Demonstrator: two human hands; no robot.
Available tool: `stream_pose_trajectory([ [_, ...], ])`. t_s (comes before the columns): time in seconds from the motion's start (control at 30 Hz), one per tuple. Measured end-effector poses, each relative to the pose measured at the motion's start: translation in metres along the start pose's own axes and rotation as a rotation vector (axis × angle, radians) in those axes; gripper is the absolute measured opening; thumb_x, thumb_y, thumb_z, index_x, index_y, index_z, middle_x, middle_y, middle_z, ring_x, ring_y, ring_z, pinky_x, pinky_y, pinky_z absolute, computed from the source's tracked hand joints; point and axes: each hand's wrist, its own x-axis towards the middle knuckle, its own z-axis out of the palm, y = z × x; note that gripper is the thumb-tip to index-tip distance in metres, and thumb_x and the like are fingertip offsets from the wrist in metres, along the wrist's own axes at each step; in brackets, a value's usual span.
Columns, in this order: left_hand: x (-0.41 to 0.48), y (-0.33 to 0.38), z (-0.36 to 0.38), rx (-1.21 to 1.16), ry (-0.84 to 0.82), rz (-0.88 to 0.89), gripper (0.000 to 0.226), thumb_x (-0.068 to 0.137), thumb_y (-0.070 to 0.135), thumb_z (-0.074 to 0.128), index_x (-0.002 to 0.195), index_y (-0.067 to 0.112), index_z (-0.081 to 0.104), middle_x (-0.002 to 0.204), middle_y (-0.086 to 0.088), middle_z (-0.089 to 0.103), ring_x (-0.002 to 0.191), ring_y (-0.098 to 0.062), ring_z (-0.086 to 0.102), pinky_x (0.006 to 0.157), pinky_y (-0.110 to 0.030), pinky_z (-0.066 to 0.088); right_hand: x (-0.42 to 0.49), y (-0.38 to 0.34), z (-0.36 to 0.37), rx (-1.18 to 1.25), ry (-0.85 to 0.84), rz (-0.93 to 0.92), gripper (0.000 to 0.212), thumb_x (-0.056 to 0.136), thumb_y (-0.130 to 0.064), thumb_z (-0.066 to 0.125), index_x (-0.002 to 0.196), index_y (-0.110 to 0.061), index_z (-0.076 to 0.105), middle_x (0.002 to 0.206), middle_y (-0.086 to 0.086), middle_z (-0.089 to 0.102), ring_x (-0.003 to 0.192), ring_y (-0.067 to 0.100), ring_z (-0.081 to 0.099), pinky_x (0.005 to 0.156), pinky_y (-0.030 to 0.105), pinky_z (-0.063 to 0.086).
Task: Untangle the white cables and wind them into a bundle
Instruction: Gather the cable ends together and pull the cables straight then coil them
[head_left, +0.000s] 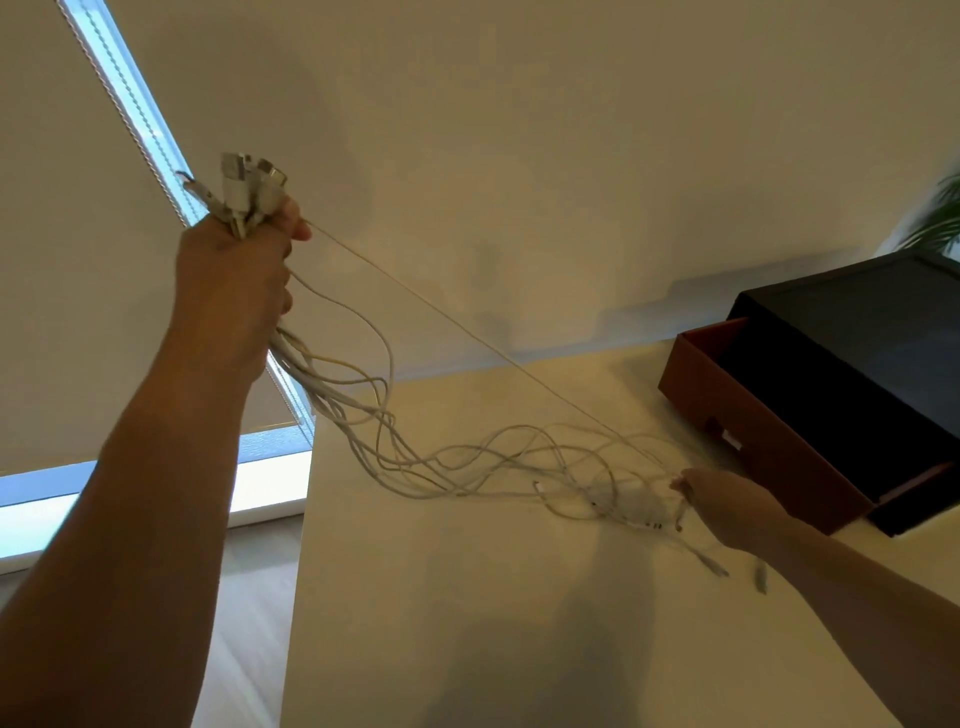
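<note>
White cables (322, 395): left hand (234, 275) grips plug ends (249, 182) aloft, right hand (727, 506) pinches taut strand (467, 332)

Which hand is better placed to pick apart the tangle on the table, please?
The right hand: it pinches the tangle on the table, while the left hand is raised, gripping the plugs.

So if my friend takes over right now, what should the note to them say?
Left hand: raised, gripping the plug ends of the white cables in one bunch.
Right hand: low over the table, pinching a cable at the tangled far ends.
One cable runs taut between the hands; the others sag in crossed loops onto the table.
Done: one set of ends gathered. Left: clear the tangle, wind the bundle.
</note>
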Motion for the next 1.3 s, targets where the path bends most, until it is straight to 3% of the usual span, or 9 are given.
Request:
stream_pose_trajectory([
  [0.13, -0.006, -0.010, 0.006, 0.064, -0.106, -0.043, 0.027, 0.096, 0.025, 0.057, 0.070, 0.019, 0.060, 0.058, 0.004, 0.035, 0.038, -0.003, 0.026, 0.037, -0.015, 0.022, 0.008, -0.009, -0.003, -0.058, -0.103, -0.023, 0.034, 0.100, -0.027, 0.041, 0.131, -0.015, 0.046, 0.131, 0.007, 0.053, 0.117, 0.023, 0.052, 0.096, 0.033, 0.045],
  [0.27, -0.015, -0.016, 0.016, 0.085, -0.190, -0.046, 0.030, 0.095, 0.027, 0.058, 0.066, 0.022, 0.062, 0.050, 0.011, 0.034, 0.039, -0.004, 0.023, 0.041, -0.019, 0.018, 0.010, -0.051, -0.060, 0.230, 0.006, -0.165, 0.092, 0.085, -0.058, 0.057, 0.152, -0.023, 0.004, 0.155, 0.007, 0.017, 0.142, 0.030, 0.020, 0.114, 0.045, 0.026],
  [0.47, -0.030, -0.013, 0.035, 0.171, -0.318, -0.026, 0.027, 0.082, 0.041, 0.063, 0.058, 0.031, 0.068, 0.045, 0.012, 0.041, 0.042, -0.008, 0.029, 0.049, -0.025, 0.022, -0.022, -0.151, -0.166, 0.733, 0.573, -0.607, 0.064, 0.092, -0.053, 0.046, 0.147, -0.026, 0.026, 0.144, -0.005, 0.040, 0.133, 0.014, 0.033, 0.107, 0.034, 0.029],
  [0.57, -0.035, -0.014, 0.035, 0.231, -0.333, 0.001, 0.027, 0.084, 0.042, 0.063, 0.058, 0.035, 0.067, 0.046, 0.018, 0.050, 0.051, -0.005, 0.038, 0.054, -0.027, 0.028, -0.018, -0.170, -0.179, 0.664, 0.730, -0.711, 0.019, 0.099, -0.034, 0.037, 0.103, -0.031, 0.055, 0.095, -0.011, 0.062, 0.089, 0.007, 0.054, 0.089, 0.035, 0.039],
  [0.6, -0.035, -0.013, 0.032, 0.239, -0.310, 0.009, 0.027, 0.084, 0.042, 0.063, 0.058, 0.035, 0.067, 0.046, 0.016, 0.049, 0.051, -0.007, 0.037, 0.054, -0.027, 0.028, -0.016, -0.170, -0.177, 0.622, 0.739, -0.722, 0.022, 0.099, -0.029, 0.033, 0.087, -0.031, 0.051, 0.077, -0.015, 0.057, 0.072, 0.004, 0.051, 0.079, 0.032, 0.038],
  [0.73, -0.024, -0.007, 0.010, 0.124, -0.151, -0.027, 0.026, 0.087, 0.029, 0.063, 0.062, 0.024, 0.065, 0.055, 0.004, 0.039, 0.042, -0.007, 0.029, 0.045, -0.021, 0.022, 0.000, -0.135, -0.143, 0.566, 0.530, -0.554, 0.035, 0.102, -0.028, 0.036, 0.069, -0.022, 0.044, 0.057, -0.010, 0.047, 0.054, 0.013, 0.046, 0.061, 0.028, 0.032],
  [0.97, -0.013, -0.017, -0.016, 0.071, -0.083, -0.038, 0.024, 0.095, 0.023, 0.058, 0.072, 0.016, 0.061, 0.041, 0.014, 0.036, 0.037, -0.001, 0.026, 0.038, -0.014, 0.022, 0.007, -0.050, -0.080, 0.798, 0.256, -0.238, 0.043, 0.103, -0.027, 0.036, 0.066, -0.008, 0.047, 0.058, 0.011, 0.052, 0.057, 0.026, 0.050, 0.060, 0.023, 0.039],
  [1.1, -0.007, -0.023, -0.017, 0.091, -0.068, -0.024, 0.024, 0.092, 0.028, 0.061, 0.069, 0.022, 0.064, 0.047, 0.011, 0.037, 0.039, -0.003, 0.026, 0.039, -0.015, 0.024, 0.010, -0.020, -0.055, 0.868, 0.200, -0.040, 0.045, 0.102, -0.020, 0.038, 0.059, -0.009, 0.047, 0.054, 0.007, 0.048, 0.057, 0.025, 0.049, 0.066, 0.038, 0.043],
  [1.3, 0.004, -0.044, -0.024, 0.284, -0.073, -0.081, 0.021, 0.083, 0.046, 0.063, 0.079, 0.026, 0.071, 0.051, 0.014, 0.051, 0.039, -0.007, 0.030, 0.052, -0.027, 0.027, 0.004, -0.002, -0.052, 0.568, 0.102, 0.009, 0.036, 0.102, -0.020, 0.035, 0.072, -0.018, 0.054, 0.083, -0.002, 0.062, 0.080, 0.026, 0.062, 0.075, 0.039, 0.046],
])
